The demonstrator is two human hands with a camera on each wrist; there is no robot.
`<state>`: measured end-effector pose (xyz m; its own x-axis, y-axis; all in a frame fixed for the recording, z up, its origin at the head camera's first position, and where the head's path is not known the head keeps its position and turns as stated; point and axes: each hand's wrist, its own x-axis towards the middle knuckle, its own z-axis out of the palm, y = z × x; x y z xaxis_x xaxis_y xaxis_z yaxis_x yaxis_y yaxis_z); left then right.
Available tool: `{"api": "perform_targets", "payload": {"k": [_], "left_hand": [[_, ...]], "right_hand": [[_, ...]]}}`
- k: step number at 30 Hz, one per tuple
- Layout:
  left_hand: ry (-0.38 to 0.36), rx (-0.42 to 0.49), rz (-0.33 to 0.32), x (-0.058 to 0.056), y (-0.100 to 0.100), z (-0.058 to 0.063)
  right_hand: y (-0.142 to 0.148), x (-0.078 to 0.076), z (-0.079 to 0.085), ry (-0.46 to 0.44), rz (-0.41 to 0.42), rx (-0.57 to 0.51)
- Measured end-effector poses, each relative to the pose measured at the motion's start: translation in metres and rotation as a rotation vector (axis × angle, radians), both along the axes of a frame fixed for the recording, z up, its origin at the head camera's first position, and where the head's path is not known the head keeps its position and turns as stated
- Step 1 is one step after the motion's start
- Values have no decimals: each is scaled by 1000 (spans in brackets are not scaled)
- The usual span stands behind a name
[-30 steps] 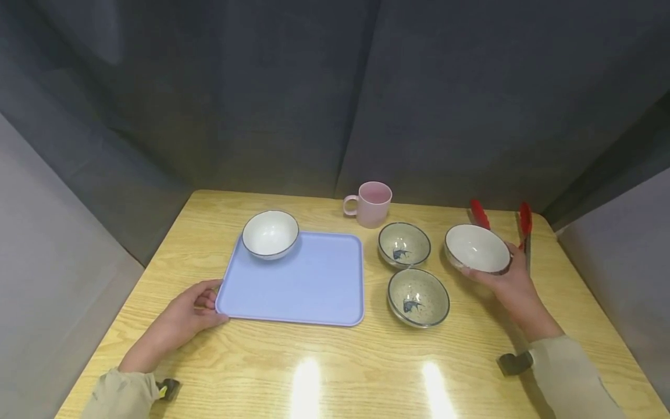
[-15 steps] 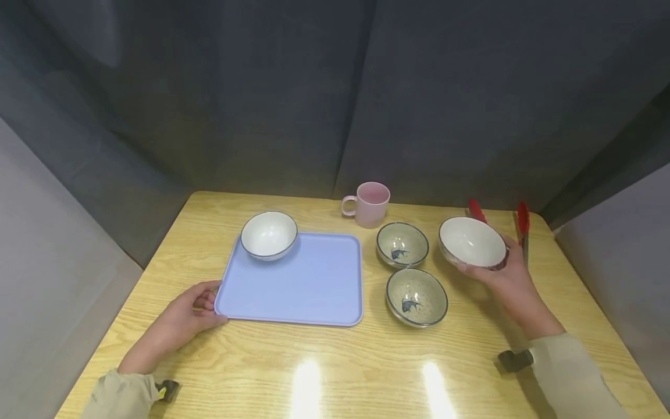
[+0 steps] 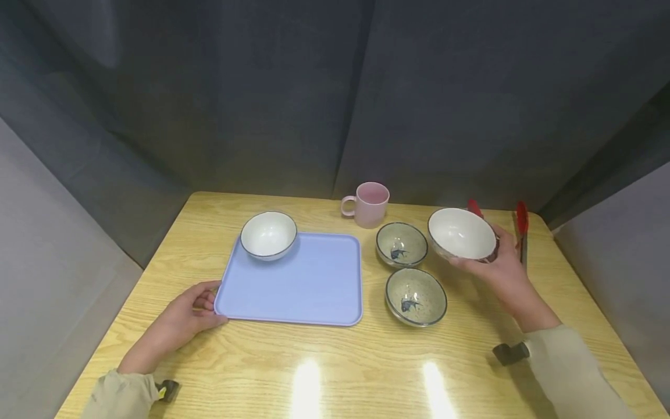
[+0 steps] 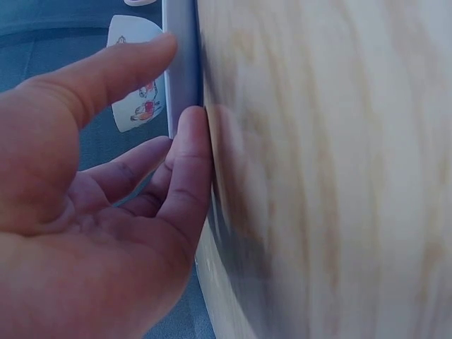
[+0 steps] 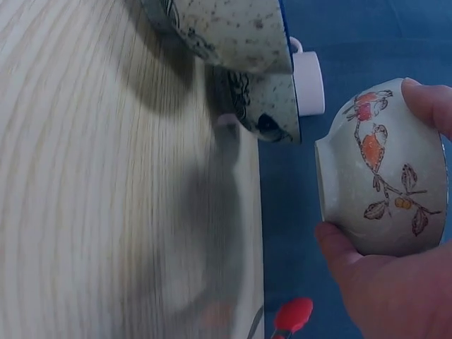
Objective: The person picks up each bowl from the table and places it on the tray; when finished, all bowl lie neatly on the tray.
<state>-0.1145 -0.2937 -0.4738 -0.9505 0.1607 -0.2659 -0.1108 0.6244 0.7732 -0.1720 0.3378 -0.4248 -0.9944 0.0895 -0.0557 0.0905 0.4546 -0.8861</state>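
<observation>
In the head view, my right hand [image 3: 499, 270] grips a white bowl [image 3: 460, 233] by its right side and holds it up off the table. The right wrist view shows orange birds and a leafy branch painted on this bowl's outside [image 5: 392, 183], with a thumb and a finger spread across it. My left hand [image 3: 183, 320] holds the near left corner of a light blue tray [image 3: 309, 291], thumb at the front edge and fingers at the left side. A second white bowl [image 3: 268, 235] sits on the tray's far left corner. In the left wrist view, that bowl [image 4: 138, 113] appears beyond the thumb.
Two speckled grey-green bowls with a fish motif, one farther [image 3: 402, 244] and one nearer [image 3: 416, 297], stand right of the tray. A pink mug [image 3: 373, 206] is behind them. Red-tipped tongs [image 3: 521, 221] lie at the far right, partly hidden by the lifted bowl. Dark curtains close off the back.
My right hand has raised the white bowl and carried it left and away from me, toward the farther speckled bowl. The left hand and tray have stayed in place.
</observation>
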Motion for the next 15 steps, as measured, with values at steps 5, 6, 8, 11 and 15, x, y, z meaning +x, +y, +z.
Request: {"api": "perform_targets", "payload": {"k": [5, 6, 8, 11, 15], "left_hand": [[20, -17, -6, -1, 0, -1], [22, -17, -7, -1, 0, -1], [14, -11, -2, -1, 1, -1], [7, -3, 4, 0, 1, -1], [4, 3, 8, 1, 1, -1]], "right_hand": [[-9, -1, 5, -14, 10, 0], [-11, -1, 6, -17, 14, 0], [-15, -2, 7, -29, 26, 10], [-22, -4, 9, -34, 49, 13], [-32, -6, 13, -11, 81, -12]]}}
